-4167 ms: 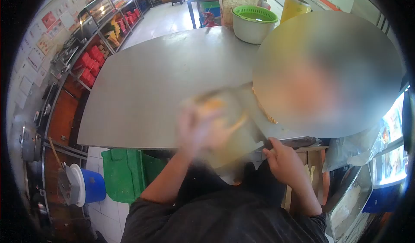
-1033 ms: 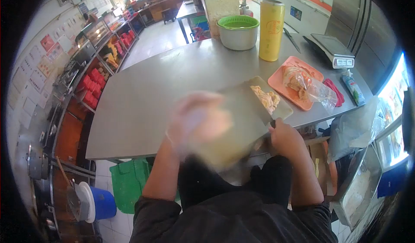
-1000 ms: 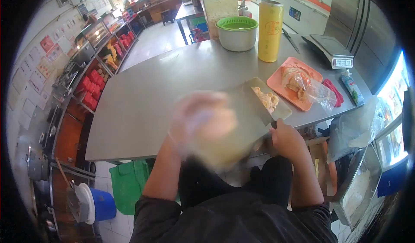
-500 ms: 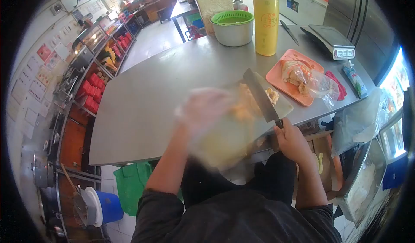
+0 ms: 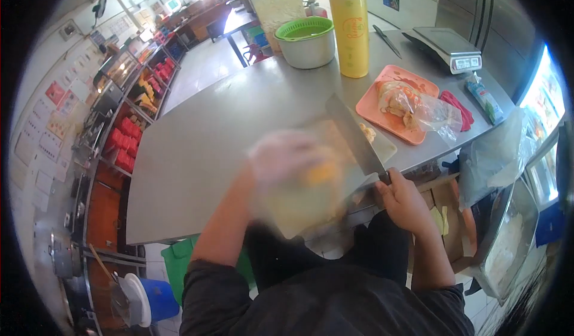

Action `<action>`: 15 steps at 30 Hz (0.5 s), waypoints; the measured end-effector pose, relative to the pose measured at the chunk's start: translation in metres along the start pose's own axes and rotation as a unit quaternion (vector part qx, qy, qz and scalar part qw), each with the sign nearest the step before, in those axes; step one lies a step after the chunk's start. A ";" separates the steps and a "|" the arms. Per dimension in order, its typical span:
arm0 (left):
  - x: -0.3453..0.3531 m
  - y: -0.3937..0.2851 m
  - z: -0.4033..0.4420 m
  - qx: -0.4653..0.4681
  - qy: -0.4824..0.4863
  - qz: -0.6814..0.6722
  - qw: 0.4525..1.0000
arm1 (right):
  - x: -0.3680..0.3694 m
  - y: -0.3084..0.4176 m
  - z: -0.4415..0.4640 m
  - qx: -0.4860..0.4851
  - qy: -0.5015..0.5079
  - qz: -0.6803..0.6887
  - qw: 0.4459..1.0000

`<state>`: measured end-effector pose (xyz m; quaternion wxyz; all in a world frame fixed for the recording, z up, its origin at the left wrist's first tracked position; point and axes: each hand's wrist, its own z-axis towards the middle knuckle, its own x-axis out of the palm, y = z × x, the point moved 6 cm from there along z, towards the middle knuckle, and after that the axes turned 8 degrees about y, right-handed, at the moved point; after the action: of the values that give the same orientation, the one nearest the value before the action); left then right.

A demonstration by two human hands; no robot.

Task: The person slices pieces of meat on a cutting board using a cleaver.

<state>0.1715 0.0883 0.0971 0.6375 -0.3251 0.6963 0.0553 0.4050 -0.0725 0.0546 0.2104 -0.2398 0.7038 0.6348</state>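
Observation:
My right hand (image 5: 403,201) is closed around the handle of a large broad-bladed knife (image 5: 354,134). Its blade slants up and left over a pale cutting board (image 5: 385,150), where small light pieces of food (image 5: 367,133) lie beyond the blade. My left hand (image 5: 284,156), in what looks like a clear plastic glove, is smeared by motion left of the knife, so its fingers cannot be read. Beside it is an orange blur (image 5: 321,172). Under the hand, at the table's front edge, appears a blurred pale yellow, roundish thing (image 5: 299,207) whose kind I cannot make out.
On the steel table (image 5: 197,138) stand a pink tray (image 5: 371,105) with bagged meat (image 5: 394,102), a yellow cylinder (image 5: 353,37), a pot with a green strainer (image 5: 306,46), another knife (image 5: 387,41) and a scale (image 5: 445,46). A blue bucket (image 5: 158,300) is on the floor.
My left hand has moved slightly down over the pale yellow thing, and the orange blur has shifted left and down. The knife stays in my right hand. The whole view has turned slightly.

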 end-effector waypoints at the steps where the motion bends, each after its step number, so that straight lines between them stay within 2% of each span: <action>1: 0.006 0.025 -0.003 -0.067 -0.047 -0.108 0.991 | -0.004 0.000 -0.002 -0.007 -0.003 0.006 1.000; 3: 0.021 0.060 -0.014 -0.139 -0.090 -0.213 0.963 | -0.007 -0.002 -0.004 -0.014 -0.002 0.015 1.000; 4: 0.019 0.063 -0.020 -0.102 -0.125 -0.365 0.917 | -0.008 -0.002 -0.004 -0.022 -0.011 0.024 0.999; 6: 0.020 0.063 -0.029 -0.064 -0.156 -0.505 0.847 | -0.008 -0.003 -0.001 -0.031 -0.021 0.037 0.999; 8: -0.005 0.033 -0.046 -0.106 -0.226 -0.582 0.774 | -0.006 -0.003 0.001 -0.041 -0.028 0.054 0.997; 12: -0.031 0.045 -0.044 -0.124 -0.276 -0.565 0.767 | -0.003 0.006 0.004 -0.046 -0.010 0.063 0.997; 13: -0.047 0.045 -0.039 -0.052 -0.281 -0.508 0.812 | -0.002 0.007 0.004 -0.041 -0.003 0.064 0.997; 15: -0.061 0.040 -0.036 0.022 -0.281 -0.445 0.850 | -0.003 0.011 0.004 -0.035 0.001 0.067 0.997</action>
<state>0.1186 0.1250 0.1463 0.7693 -0.5566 0.2691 -0.1608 0.4008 -0.0679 0.0642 0.1582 -0.2005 0.6958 0.6713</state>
